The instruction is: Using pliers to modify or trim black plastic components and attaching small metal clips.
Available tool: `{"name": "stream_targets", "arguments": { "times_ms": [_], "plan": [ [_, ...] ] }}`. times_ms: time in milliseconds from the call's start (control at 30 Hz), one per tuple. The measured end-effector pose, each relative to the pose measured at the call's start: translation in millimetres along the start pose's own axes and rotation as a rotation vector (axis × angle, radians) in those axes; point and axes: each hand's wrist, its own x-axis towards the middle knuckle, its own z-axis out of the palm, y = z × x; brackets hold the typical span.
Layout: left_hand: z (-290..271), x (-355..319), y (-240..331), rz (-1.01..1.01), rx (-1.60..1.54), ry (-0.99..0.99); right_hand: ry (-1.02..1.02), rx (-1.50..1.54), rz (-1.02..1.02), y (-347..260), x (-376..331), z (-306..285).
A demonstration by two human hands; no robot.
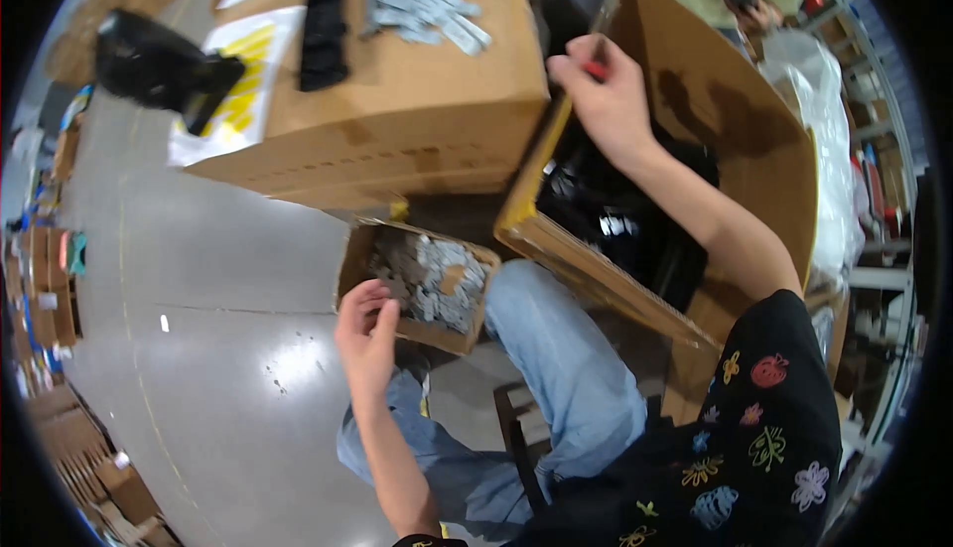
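Observation:
My right hand (611, 100) is closed round a small tool with a red handle (596, 69), above the left rim of a large open carton (754, 160). Most of the tool is hidden by my fingers. Shiny black pieces (615, 214) lie inside that carton. My left hand (367, 334) hangs over the near left edge of a small cardboard box (437, 337), its fingers loosely bent and the thumb apart, with nothing visible in them. Light grey flat pieces (452, 274) fill much of the small box.
On a big closed carton (397, 100) lie a pile of grey pieces (422, 6), a black ribbed part (325, 31), a yellow-marked sheet (243, 75) and a black object (149, 61) overhanging the left side. Another person's hands (749, 11) work at the far right.

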Motion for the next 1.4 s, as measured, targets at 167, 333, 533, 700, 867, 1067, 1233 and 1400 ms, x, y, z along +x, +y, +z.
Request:
{"name": "stream_targets", "arguments": {
  "times_ms": [167, 333, 533, 700, 867, 1067, 1233, 1400],
  "plan": [
    [3, -21, -14, -0.129, 0.117, -0.109, -0.131, -0.637, 0.513, 157, -73, -120],
    [12, -17, -51, -0.137, 0.078, -0.195, -0.852, -1.124, 0.915, 287, -187, -166],
    [12, -20, -56, -0.246, 0.19, -0.127, -0.812, -1.113, 0.946, 280, -253, -147],
    [9, -10, -58, -0.188, 0.079, -0.15, -0.639, -1.005, 0.893, 251, -239, -163],
    [17, -13, -25, -0.117, 0.072, -0.126, -0.293, -0.637, 0.656, 154, -166, -169],
    [16, -30, -10, -0.099, -0.25, -0.299, -0.405, -0.361, -0.308, -83, -120, -147],
    [37, -61, 9, -0.225, -0.936, -0.753, -0.977, -0.516, -0.966, -167, -164, -90],
    [7, -72, 27, -0.203, -1.103, -0.505, -1.197, -0.307, -1.171, -179, -209, 1]
  ]
}}
